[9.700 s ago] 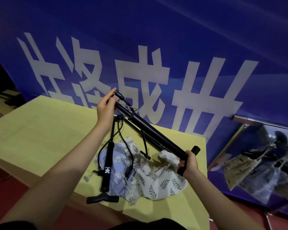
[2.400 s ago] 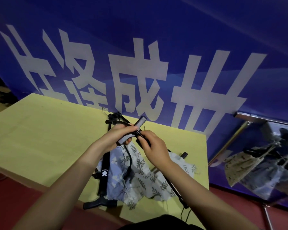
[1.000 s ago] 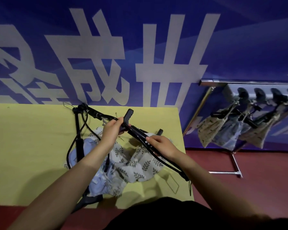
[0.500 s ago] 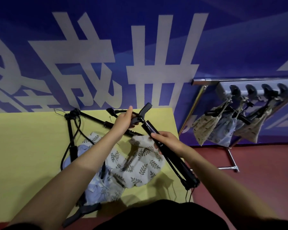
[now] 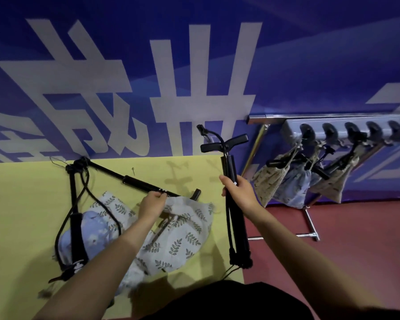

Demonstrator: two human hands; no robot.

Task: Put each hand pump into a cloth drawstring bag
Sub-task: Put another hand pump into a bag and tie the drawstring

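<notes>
A: What does the right hand (image 5: 239, 192) hold?
B: It grips a black hand pump (image 5: 234, 204) upright beside the worktop (image 5: 21, 192), handle up.
A: The left hand (image 5: 151, 204)?
B: It pinches the leaf-print bag (image 5: 183, 229) on the worktop.

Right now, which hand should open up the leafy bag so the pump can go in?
The left hand. Its grip already pinches the leaf-print bag at its top edge on the yellow table. The right hand is busy holding the black pump upright beside the bag.

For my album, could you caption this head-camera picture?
Right hand holds a black hand pump upright; left hand pinches a leaf-print drawstring bag.
</notes>
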